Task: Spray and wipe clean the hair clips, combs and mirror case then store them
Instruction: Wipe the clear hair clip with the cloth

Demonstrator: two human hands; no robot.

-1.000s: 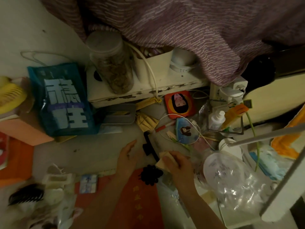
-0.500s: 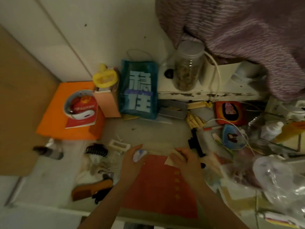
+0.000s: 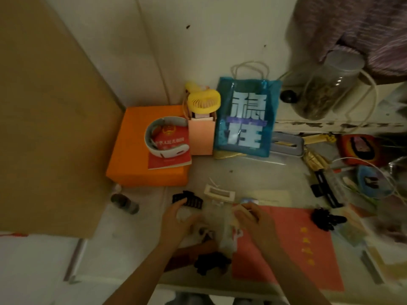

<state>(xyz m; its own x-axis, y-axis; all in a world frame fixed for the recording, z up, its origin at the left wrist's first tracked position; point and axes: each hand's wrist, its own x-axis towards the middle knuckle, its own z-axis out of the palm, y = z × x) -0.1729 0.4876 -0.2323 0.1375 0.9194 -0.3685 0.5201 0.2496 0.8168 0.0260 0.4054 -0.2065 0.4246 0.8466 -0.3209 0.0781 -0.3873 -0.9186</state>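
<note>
Hair clips all over my feed: black claw clip touching the left hand fingertips at about 10 o'clock from centre, a cream clip just beside it at 12, more black ones at 3 and 6. Left hand looks loosely curled over something pale and crinkly, too blurry, can't tell if it's gripping. Right hand pinches a small pale cloth over the red folder.
</note>
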